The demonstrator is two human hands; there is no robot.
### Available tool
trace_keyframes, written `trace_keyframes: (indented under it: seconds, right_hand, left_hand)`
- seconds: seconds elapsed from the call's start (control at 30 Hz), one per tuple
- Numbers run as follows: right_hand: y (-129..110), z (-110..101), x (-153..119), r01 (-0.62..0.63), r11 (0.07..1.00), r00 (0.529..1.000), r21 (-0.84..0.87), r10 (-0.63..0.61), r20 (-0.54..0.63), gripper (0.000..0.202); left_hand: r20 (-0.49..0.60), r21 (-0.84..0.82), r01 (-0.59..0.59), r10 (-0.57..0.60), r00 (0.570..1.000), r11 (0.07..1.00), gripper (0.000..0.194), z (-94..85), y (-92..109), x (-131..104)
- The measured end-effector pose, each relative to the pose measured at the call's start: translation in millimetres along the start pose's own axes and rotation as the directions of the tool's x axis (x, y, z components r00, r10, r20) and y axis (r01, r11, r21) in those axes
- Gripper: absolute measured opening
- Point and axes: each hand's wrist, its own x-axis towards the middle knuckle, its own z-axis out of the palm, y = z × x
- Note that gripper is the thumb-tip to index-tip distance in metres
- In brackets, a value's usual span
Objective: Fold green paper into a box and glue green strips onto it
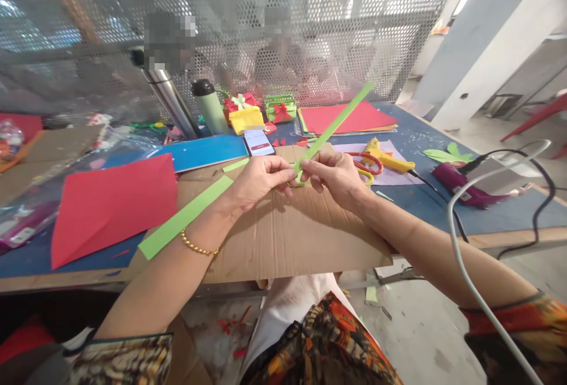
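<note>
Between my two hands is a long green paper strip (336, 122), slanting up to the right with its far end free. My left hand (268, 177) pinches near the strip's lower end, its fingertips closed. Close beside it, my right hand (334, 173) also pinches the strip between thumb and fingers. The folded part at the fingertips is partly hidden. Both hands are above a brown cardboard sheet (283, 243). A wider green paper strip (188, 214) lies under my left forearm. Just right of my right hand are scissors (372, 163) with red and yellow handles, partly covered.
A yellow glue gun (385, 157) lies on pale paper at the right, its cord running to a purple power strip (465, 187). A white cable (456, 219) hangs in front at the right. Red paper (115, 205), a phone (259, 142), a bottle (210, 107) and a steel flask (170, 95) stand around.
</note>
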Motion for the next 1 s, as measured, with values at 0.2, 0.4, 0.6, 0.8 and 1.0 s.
trace_keyframes:
  seconds: [0.2, 0.4, 0.6, 0.8, 1.0]
  right_hand:
    - [0, 0, 0, -0.014, 0.999, 1.0, -0.032, 0.014, -0.009, 0.037]
    - [3, -2, 1, -0.003, 1.0, 0.999, -0.026, 0.003, -0.032, 0.038]
    - [4, -6, 4, -0.035, 0.996, 0.995, 0.084, 0.043, -0.091, 0.041]
    - [6, -6, 4, -0.067, 0.99, 0.993, 0.121, 0.078, -0.087, 0.042]
    - [8, -5, 4, -0.078, 0.99, 0.993, 0.117, 0.087, -0.079, 0.041]
  left_hand:
    - [0.02, 0.012, 0.026, -0.027, 0.999, 1.0, 0.033, 1.0, -1, 0]
    - [-0.037, -0.027, 0.025, -0.026, 0.999, 0.999, 0.033, -0.9, -3, 1]
    - [-0.039, -0.034, 0.014, -0.016, 0.999, 0.999, 0.033, 5.0, -5, 1]
    - [-0.093, -0.019, -0.03, 0.028, 0.995, 0.999, 0.013, 11.1, -7, 1]
    - [-0.112, 0.029, -0.048, 0.051, 0.992, 0.998, 0.015, 7.4, -2, 0]
